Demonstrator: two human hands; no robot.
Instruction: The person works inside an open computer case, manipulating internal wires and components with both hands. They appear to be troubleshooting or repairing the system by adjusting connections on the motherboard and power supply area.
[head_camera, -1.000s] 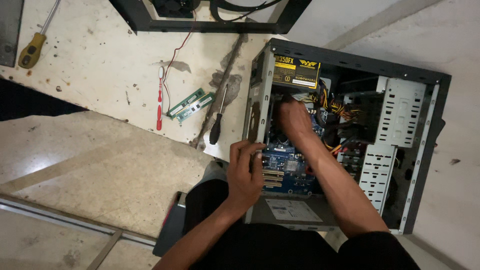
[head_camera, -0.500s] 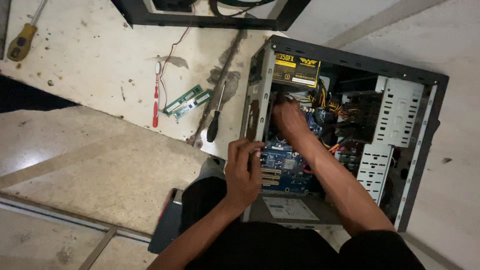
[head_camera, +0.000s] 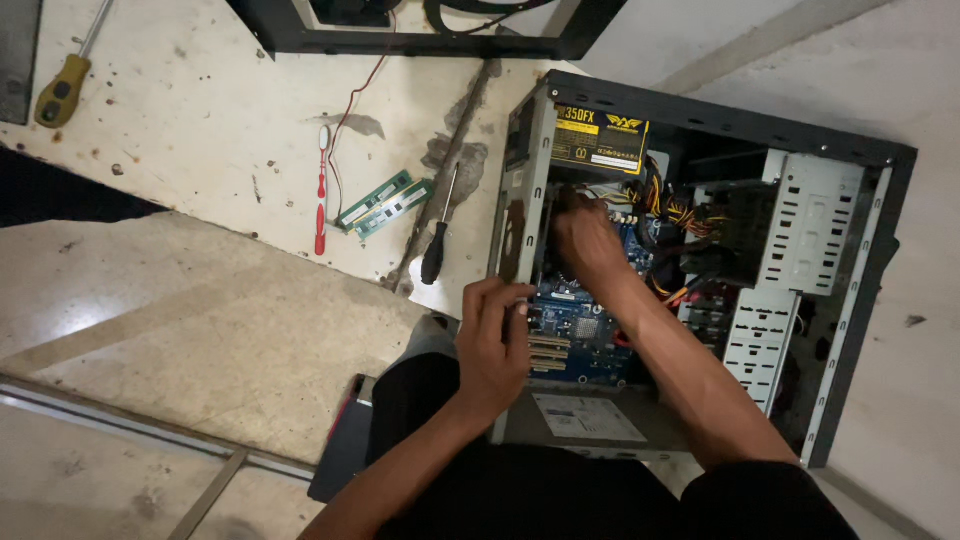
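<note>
An open black computer case (head_camera: 850, 300) lies on its side on the floor, showing a blue motherboard (head_camera: 580, 330), a black and yellow power supply (head_camera: 600, 140) and bundled cables (head_camera: 680, 215). My left hand (head_camera: 495, 345) grips the case's rear edge beside the expansion slots. My right hand (head_camera: 585, 240) reaches deep inside, near the top of the motherboard below the power supply. Its fingers are bent and partly hidden, so what they touch cannot be told.
On the dirty floor left of the case lie a black-handled screwdriver (head_camera: 437, 250), two green memory sticks (head_camera: 385, 205), a red tool (head_camera: 321, 205) and a yellow-handled screwdriver (head_camera: 60, 85). A black frame (head_camera: 420, 40) sits at the top. A metal drive cage (head_camera: 800, 260) fills the case's right side.
The view has shifted slightly. Both hands stay in nearly the same places; my right hand has moved a little inside the case.
</note>
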